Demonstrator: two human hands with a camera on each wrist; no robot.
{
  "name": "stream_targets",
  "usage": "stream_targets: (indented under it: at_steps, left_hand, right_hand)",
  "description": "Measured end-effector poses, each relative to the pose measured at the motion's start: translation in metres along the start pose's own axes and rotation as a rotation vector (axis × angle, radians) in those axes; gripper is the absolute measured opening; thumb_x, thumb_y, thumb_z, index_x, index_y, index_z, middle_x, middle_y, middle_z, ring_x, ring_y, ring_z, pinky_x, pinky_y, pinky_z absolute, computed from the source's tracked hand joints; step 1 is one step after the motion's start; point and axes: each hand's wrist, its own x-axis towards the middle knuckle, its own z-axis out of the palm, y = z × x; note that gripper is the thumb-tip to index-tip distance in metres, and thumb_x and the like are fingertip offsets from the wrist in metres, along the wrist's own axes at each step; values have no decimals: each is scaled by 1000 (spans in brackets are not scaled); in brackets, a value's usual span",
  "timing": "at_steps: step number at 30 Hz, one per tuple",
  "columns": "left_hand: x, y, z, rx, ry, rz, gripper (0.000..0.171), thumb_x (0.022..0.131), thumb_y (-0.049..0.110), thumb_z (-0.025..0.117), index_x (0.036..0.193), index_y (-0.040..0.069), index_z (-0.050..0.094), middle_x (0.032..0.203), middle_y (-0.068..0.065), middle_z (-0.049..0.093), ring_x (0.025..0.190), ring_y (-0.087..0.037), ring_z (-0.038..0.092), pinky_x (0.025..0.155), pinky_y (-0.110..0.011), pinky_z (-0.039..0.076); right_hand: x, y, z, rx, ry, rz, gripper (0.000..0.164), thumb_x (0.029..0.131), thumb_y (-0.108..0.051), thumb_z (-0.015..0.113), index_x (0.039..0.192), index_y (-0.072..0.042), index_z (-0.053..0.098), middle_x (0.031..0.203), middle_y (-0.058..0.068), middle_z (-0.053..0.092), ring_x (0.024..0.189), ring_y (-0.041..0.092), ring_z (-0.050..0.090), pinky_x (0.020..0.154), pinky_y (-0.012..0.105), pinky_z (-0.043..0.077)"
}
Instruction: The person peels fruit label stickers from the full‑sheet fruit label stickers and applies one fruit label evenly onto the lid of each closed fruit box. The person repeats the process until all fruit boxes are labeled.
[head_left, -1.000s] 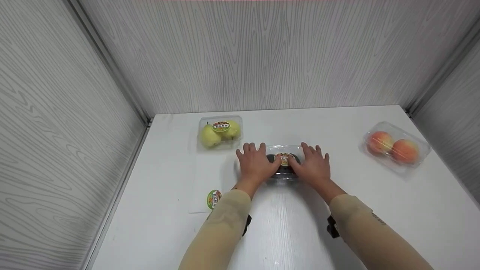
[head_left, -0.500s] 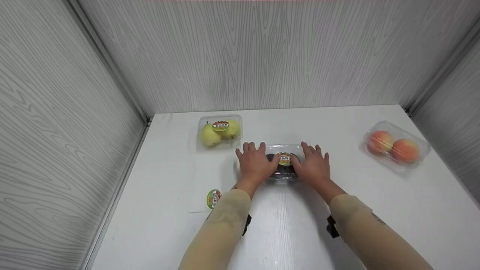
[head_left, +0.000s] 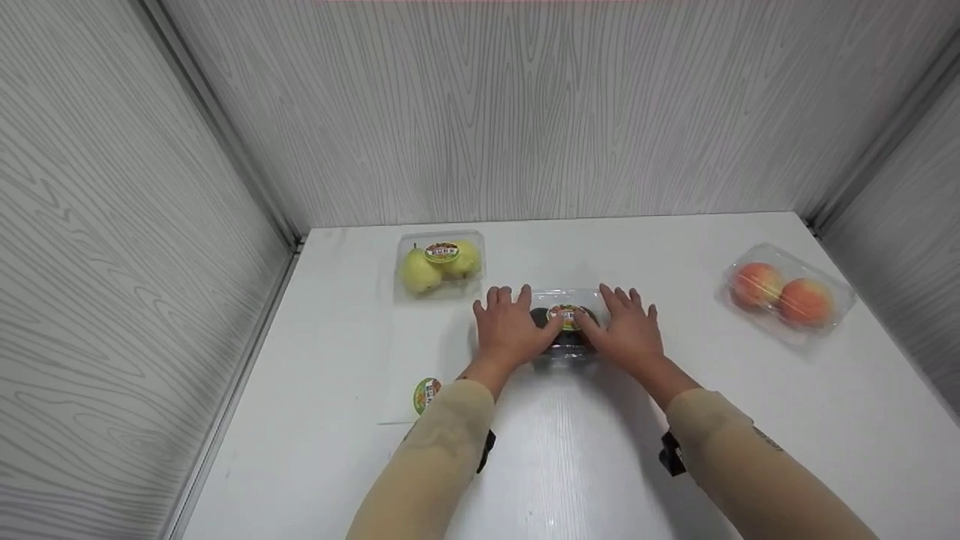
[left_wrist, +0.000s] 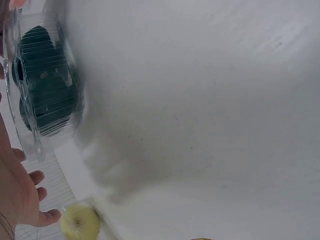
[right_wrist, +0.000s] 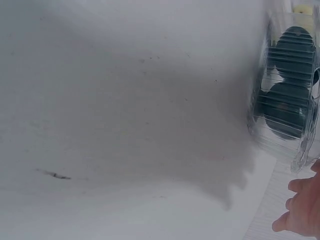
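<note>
A clear plastic fruit box (head_left: 568,296) with dark, rounded fruit (right_wrist: 287,107) inside sits mid-table. An oval printed sticker (head_left: 564,315) lies on its lid. My left hand (head_left: 511,330) is at the box's left end, fingers spread and thumb over the sticker's left part. From the right end, my right hand (head_left: 624,330) mirrors it, its thumb on the sticker's right part. Both thumbs press on the lid with a small gap between them. Through the ribbed side wall, the left wrist view shows the dark fruit too; the sticker is hidden there.
A clear box of pears (head_left: 422,271), with a similar sticker on top, stands back left. Another box holds peaches (head_left: 806,301) at the right, with no sticker visible. One loose sticker (head_left: 426,395) lies on a white sheet near my left forearm. Pale wood-grain walls (head_left: 525,112) enclose the table.
Half a second ago the thumbs had slid apart toward the sticker's ends; now they are closer together over it again. The box stays in place.
</note>
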Motion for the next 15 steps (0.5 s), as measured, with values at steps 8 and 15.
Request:
stream_targets:
  at_steps: [8,15]
  left_hand:
    - [-3,-2,6,8,-12,-6,98,91,87,45,160,16,49,150,-16,55,143,-36,44,115,-64,31]
    - [-4,-1,6,16,-23,-12,100,90,89,43,160,17,49,151,-17,54,144,-37,43,116,-66,30]
  right_hand:
    - [-3,-1,3,-31,1,-7,93,100,-67,54,164,-1,34,164,29,37,157,50,21,123,72,11]
    - [-5,0,3,-57,3,-6,98,99,-70,54,165,-1,32,165,29,36,157,50,20,122,73,12]
